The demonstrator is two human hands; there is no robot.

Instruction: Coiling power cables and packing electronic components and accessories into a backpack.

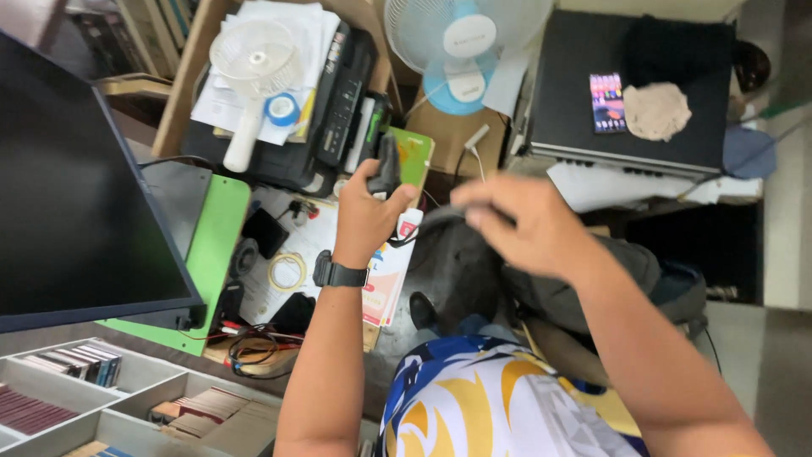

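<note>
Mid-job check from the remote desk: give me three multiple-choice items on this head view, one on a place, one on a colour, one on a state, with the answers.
1. Where does the phone lie?
A. on the black case top right
B. in the grey tray
C. on the green board

2. What colour is the tape roll by the small white fan?
A. red
B. blue
C. yellow

3. What is the left hand doing?
A. lying flat and open
B. gripping a dark handheld device
C. holding the phone

Answers: 1 A, the phone rests on the black case. 2 B, the ring is blue. 3 B, the fingers wrap the device, while the right hand is blurred beside it.
</note>
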